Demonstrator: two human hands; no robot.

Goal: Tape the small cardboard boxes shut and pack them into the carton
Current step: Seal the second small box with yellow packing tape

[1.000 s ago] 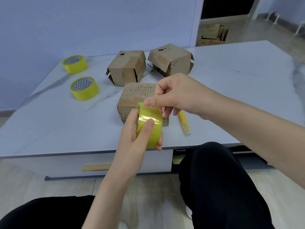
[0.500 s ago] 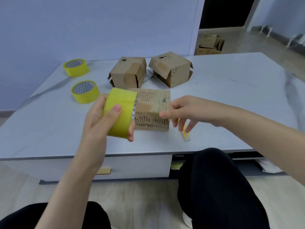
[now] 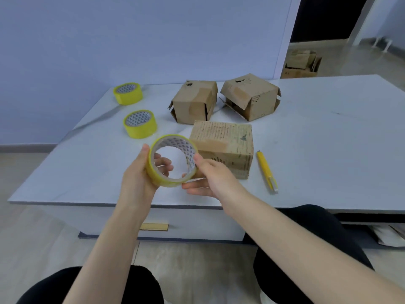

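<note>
In front of the nearest box (image 3: 225, 141), the left hand (image 3: 140, 178) gripped the roll (image 3: 177, 143) through its core; the right hand (image 3: 210, 178) pinched its rim, apparently seeking the tape's end, to be peeled free next.

A worn brown cardboard box (image 3: 223, 145) sits closed near the front of the white table (image 3: 328, 150), with a tape patch on top. Behind it, the left box (image 3: 194, 102) and the right box (image 3: 251, 96) stand side by side, flaps loose. The left hand (image 3: 138, 181) and right hand (image 3: 210, 178) grip a yellow tape roll (image 3: 171, 183), its hole facing the viewer.
</note>
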